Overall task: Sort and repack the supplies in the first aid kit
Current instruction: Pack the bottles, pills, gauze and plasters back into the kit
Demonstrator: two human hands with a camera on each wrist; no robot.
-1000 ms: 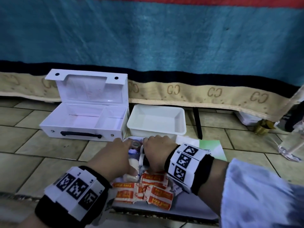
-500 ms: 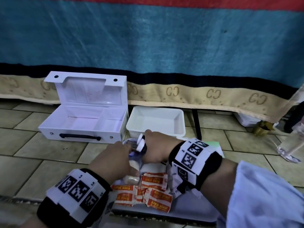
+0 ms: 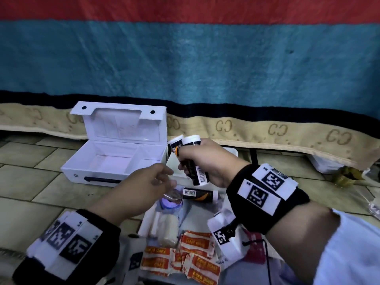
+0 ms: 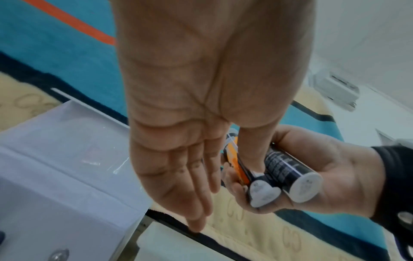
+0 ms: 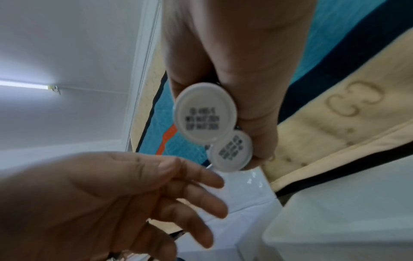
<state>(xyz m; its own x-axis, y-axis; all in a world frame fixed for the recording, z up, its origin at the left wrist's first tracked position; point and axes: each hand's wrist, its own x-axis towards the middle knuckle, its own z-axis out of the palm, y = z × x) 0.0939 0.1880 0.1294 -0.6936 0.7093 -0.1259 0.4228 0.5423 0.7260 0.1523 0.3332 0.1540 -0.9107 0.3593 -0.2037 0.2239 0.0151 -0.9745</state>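
Note:
My right hand (image 3: 197, 161) grips two black tubes with white caps (image 3: 192, 159), held up beside the open white first aid box (image 3: 115, 159). Their white ends show in the left wrist view (image 4: 286, 187) and the right wrist view (image 5: 204, 113). My left hand (image 3: 152, 182) hovers just left of them with relaxed fingers (image 4: 194, 203), holding nothing. A third black tube (image 3: 198, 194) lies on the white sheet (image 3: 203, 214) below, next to a small clear bottle (image 3: 171, 200), a gauze roll (image 3: 166, 229) and several orange plaster packets (image 3: 181, 262).
A white tray (image 3: 235, 153) stands right of the box, mostly hidden by my right hand. A striped blanket (image 3: 205, 68) hangs behind. The floor is tiled (image 3: 30, 182). Clutter lies at the far right (image 3: 345, 177).
My right hand has risen from the pile with two tubes and moved toward the box. My left hand has lifted off the supplies, uncovering a third tube.

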